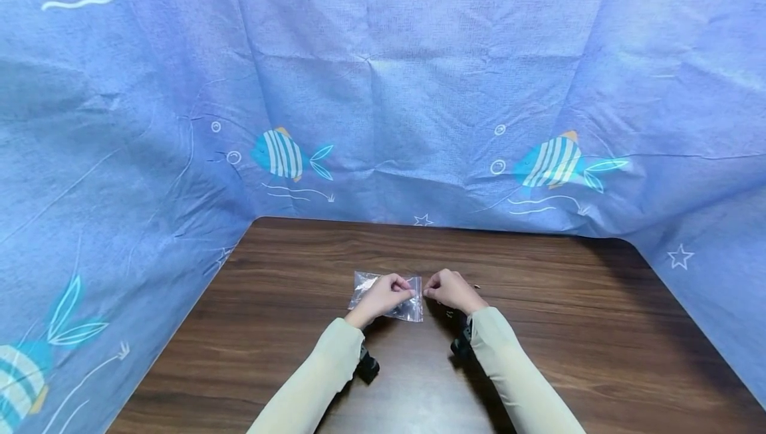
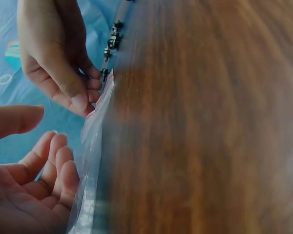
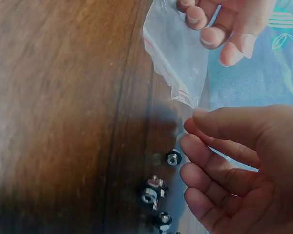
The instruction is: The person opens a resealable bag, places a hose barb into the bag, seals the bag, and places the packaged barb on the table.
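Note:
A clear zip bag (image 1: 410,309) lies flat on the wooden table, its red-lined mouth toward the right. Over the bag hovers my left hand (image 1: 385,296); the thumb stands apart from the loosely bent fingers (image 2: 63,161), with nothing between them. With thumb and index finger, my right hand (image 1: 453,290) pinches the edge of the bag's mouth (image 3: 183,95). Just beside the right fingers stand several small black-and-metal parts (image 3: 154,192), like jacks or fasteners; their exact kind is unclear. In the head view the right hand mostly hides them.
The brown wooden table (image 1: 287,327) reaches back to a blue fish-print cloth (image 1: 419,102), which hangs behind and on both sides. A tiny piece (image 1: 477,286) lies just right of the right hand. Both wrists carry dark cameras (image 1: 368,366).

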Demonstrator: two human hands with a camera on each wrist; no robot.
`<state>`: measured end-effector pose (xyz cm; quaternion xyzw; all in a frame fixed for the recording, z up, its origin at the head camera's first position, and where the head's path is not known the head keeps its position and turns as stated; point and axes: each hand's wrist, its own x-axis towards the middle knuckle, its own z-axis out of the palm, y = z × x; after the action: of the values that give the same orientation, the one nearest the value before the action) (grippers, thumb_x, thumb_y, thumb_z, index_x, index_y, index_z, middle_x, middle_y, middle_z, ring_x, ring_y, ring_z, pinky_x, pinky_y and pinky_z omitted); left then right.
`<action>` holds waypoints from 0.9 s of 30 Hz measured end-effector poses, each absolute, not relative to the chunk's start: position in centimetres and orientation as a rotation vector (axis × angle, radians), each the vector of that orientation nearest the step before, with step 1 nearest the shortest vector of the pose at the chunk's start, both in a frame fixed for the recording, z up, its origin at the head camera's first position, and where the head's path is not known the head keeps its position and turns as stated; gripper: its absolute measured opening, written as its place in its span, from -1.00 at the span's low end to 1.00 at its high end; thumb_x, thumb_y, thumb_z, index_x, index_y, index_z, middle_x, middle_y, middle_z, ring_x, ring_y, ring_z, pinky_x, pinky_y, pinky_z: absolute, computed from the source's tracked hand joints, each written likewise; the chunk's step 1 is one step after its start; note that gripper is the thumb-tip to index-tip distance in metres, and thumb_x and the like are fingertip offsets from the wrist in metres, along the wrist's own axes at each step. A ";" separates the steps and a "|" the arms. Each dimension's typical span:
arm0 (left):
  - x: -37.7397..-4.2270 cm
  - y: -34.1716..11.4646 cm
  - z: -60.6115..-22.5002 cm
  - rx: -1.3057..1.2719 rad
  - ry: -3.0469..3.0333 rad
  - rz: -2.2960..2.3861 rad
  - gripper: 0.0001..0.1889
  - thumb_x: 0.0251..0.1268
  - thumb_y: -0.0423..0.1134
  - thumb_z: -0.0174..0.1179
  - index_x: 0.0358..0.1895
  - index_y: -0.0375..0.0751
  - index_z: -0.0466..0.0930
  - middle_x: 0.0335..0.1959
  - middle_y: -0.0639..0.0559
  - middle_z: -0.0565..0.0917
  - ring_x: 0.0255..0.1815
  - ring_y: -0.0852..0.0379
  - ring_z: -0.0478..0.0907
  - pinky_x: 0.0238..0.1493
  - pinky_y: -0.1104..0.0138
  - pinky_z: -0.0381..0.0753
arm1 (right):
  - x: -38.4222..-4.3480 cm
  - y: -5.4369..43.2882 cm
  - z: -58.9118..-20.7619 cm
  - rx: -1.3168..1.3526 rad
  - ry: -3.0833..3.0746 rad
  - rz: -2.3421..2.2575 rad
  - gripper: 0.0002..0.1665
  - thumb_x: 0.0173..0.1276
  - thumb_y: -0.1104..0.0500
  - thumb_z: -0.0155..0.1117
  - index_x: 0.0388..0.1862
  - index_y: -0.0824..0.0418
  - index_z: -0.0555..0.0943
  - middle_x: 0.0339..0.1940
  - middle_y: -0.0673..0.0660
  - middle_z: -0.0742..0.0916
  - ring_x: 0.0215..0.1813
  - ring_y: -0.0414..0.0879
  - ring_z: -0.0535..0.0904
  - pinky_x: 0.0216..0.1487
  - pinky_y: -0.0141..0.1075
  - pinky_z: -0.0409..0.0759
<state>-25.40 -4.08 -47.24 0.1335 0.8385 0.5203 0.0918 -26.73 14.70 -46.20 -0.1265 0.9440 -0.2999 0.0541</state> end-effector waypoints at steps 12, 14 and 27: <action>-25.6 -4.1 -48.2 0.309 2.469 1.513 -0.78 0.19 -0.23 0.28 -0.20 -0.33 0.60 -0.36 -0.03 0.62 -0.39 0.23 0.47 -0.34 0.43 0.45 | -27.3 14.7 -46.7 -0.454 2.803 -1.006 -0.90 0.21 0.21 0.32 -0.47 0.19 0.71 -0.56 -0.05 0.67 -0.51 -0.22 0.44 -0.41 -0.36 0.42; -25.7 -4.0 -48.2 0.318 2.474 1.506 -0.78 0.19 -0.24 0.28 -0.20 -0.34 0.61 -0.39 -0.02 0.62 -0.41 0.24 0.46 -0.35 0.44 0.44 | -27.3 14.7 -46.8 -0.470 2.786 -1.041 -0.89 0.22 0.21 0.31 -0.46 0.21 0.72 -0.55 -0.05 0.67 -0.51 -0.23 0.43 -0.42 -0.37 0.41; -25.6 -3.8 -48.1 0.422 2.524 1.455 -0.79 0.16 -0.25 0.30 -0.29 -0.38 0.67 -0.43 -0.03 0.66 -0.46 0.31 0.44 -0.38 0.48 0.44 | -27.5 14.4 -47.4 -0.497 2.707 -1.143 -0.83 0.31 0.23 0.27 -0.41 0.30 0.70 -0.59 -0.01 0.61 -0.51 -0.24 0.41 -0.41 -0.40 0.38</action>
<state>-25.63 -3.79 -48.12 0.1427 0.8532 0.4920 0.0986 -27.53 14.39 -47.37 -0.1663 0.9054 -0.3822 0.0806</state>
